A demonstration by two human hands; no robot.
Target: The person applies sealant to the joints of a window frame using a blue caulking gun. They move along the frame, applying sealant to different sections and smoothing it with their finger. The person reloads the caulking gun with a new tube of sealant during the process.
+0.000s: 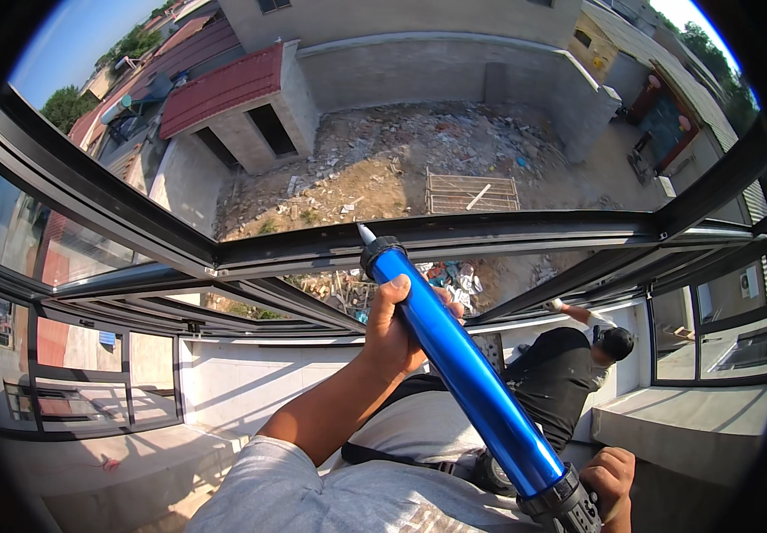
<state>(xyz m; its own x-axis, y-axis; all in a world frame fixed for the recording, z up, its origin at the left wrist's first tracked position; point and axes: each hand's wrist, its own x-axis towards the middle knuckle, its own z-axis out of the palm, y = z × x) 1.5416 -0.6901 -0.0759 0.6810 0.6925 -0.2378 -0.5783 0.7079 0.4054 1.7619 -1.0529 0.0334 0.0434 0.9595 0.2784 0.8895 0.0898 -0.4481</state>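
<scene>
A blue caulking gun [467,366] slants across the view, its pale nozzle [366,232] pointing up and away from me. My left hand [397,326] is wrapped around the forward half of the barrel, thumb on top. At the black rear end [560,503], my right hand [610,476] is closed on the handle, which is mostly hidden. The nozzle tip lies over a dark metal window frame bar [437,236]; whether it touches the bar I cannot tell.
Close on my right, a co-worker in a dark cap [617,343] bends by the white sill [277,373]. Beyond the frame lies a lower yard with rubble [410,133] and a metal rack [471,193]. Glazed window panels [83,380] flank both sides.
</scene>
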